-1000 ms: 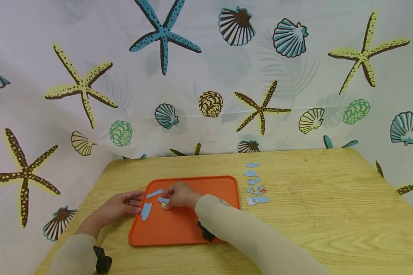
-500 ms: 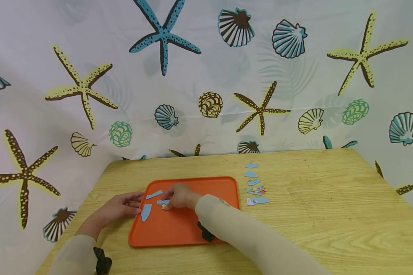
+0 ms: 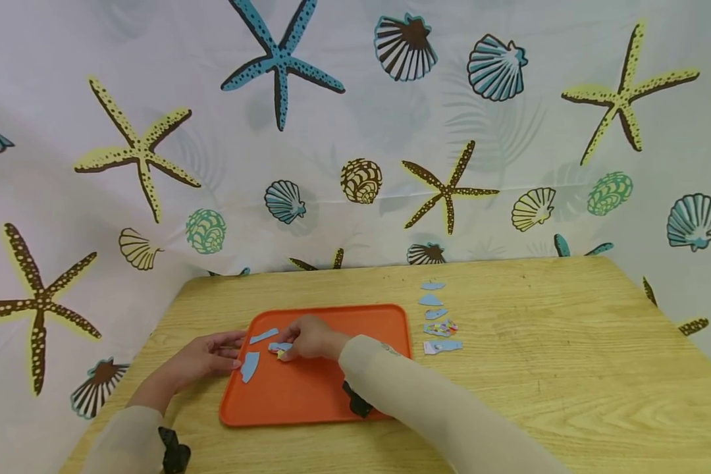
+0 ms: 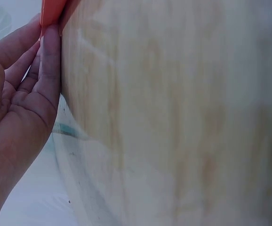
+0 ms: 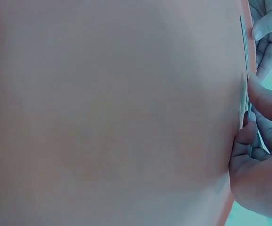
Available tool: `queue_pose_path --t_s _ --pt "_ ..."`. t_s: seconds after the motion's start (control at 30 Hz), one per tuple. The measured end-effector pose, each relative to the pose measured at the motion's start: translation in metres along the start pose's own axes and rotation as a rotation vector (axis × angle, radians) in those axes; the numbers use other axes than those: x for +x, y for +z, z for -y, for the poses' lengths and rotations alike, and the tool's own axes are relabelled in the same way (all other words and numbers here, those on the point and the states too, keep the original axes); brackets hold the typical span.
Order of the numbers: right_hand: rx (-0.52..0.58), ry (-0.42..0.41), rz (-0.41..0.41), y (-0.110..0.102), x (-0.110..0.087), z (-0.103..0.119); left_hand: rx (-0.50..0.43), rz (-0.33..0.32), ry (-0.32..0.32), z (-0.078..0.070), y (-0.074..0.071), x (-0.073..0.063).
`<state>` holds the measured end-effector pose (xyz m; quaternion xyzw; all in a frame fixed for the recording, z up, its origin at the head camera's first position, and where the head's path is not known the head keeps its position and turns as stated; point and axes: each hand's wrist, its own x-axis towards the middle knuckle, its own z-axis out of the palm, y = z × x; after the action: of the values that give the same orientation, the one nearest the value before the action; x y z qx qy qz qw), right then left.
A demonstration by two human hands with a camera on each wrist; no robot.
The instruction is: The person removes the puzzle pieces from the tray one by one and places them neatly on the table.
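Note:
In the head view, my right hand pinches a light-blue puzzle piece with colourful print, low over the orange tray. Its fingers partly cover the piece. The right wrist view shows the thumb and fingers at the thin piece, seen nearly edge-on. Two plain light-blue pieces lie at the tray's left side: a narrow strip and a wider curved piece. My left hand holds the tray's left rim between thumb and fingers, as the left wrist view shows at the orange edge.
Right of the tray, several more puzzle pieces lie in a column on the wooden table, the nearest being a blue one with a pale end. A white cloth printed with starfish and shells hangs behind the table.
The piece in my right fingers has turned slightly, while the right hand stays in nearly the same spot. My left hand keeps its place at the tray rim.

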<state>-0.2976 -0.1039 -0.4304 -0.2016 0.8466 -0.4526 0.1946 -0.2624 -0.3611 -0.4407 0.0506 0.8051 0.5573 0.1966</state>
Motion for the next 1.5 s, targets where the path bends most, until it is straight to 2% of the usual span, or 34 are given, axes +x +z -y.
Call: queue_pose_path --t_s 0.23,0.7,0.9,1.13,1.5 --pt "0.075 -0.029 0.026 -0.005 0.001 -0.005 0.004 0.000 0.000 -0.002 0.000 0.002" --pt "0.081 -0.049 0.061 -0.012 -0.007 -0.004 0.014 -0.011 -0.002 0.000 0.000 0.000" --pt "0.109 -0.070 0.063 -0.024 -0.018 -0.003 0.011 -0.010 0.013 0.001 -0.001 -0.001" --pt "0.105 -0.132 0.059 -0.041 -0.026 -0.009 0.022 -0.011 0.013 -0.001 0.000 -0.001" --pt "0.101 -0.130 0.057 -0.065 -0.051 -0.018 0.025 -0.006 0.012 -0.001 0.001 0.001"
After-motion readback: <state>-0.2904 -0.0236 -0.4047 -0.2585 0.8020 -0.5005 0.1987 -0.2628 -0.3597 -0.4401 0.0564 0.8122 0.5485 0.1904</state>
